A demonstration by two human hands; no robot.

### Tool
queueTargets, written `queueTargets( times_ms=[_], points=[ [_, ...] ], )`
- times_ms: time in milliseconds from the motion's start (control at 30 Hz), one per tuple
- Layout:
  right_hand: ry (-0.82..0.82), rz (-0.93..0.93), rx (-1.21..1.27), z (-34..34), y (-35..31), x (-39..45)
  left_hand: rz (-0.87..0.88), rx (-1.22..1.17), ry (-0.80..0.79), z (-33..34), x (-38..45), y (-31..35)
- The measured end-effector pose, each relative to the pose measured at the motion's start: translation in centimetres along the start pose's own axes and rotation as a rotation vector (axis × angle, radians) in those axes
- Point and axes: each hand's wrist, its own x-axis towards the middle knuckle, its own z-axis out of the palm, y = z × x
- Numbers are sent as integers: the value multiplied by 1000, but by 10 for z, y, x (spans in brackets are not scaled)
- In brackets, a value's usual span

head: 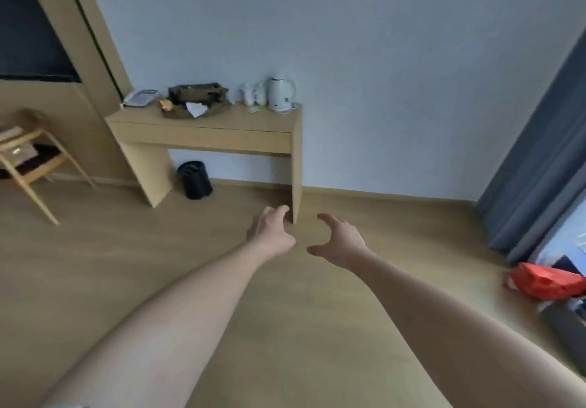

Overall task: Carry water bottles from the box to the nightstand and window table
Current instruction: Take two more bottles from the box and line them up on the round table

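Both my arms stretch forward over the wooden floor. My left hand (273,228) hangs with loosely curled fingers and holds nothing. My right hand (337,239) is beside it, fingers spread and relaxed, also holding nothing. The two hands are a short gap apart, in front of the right leg of a wooden desk (203,128) that stands against the wall. No water bottle, box, nightstand or window table shows in this view.
On the desk are a white kettle (281,94), cups (253,93), a dark tray (198,95) and a phone (141,97). A black bin (195,180) stands under it. A wooden chair (28,160) is at left; a blue curtain (536,166) and red bag (547,282) at right.
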Motion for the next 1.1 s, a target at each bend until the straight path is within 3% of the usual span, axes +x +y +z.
queueTargets(
  times_ms=[367,667,900,1100],
  points=[
    [-326,-426,-72,146,-202,170,-434,14,233,-116,50,-208],
    [-498,-685,-224,199,-343,295,-771,67,360,-193,103,-301],
    [-587,-817,-278,261,-441,335,-899,52,374,-232,121,-385],
    [-628,-862,-309,351,-531,356,-932,23,411,-272,139,-502]
  ],
)
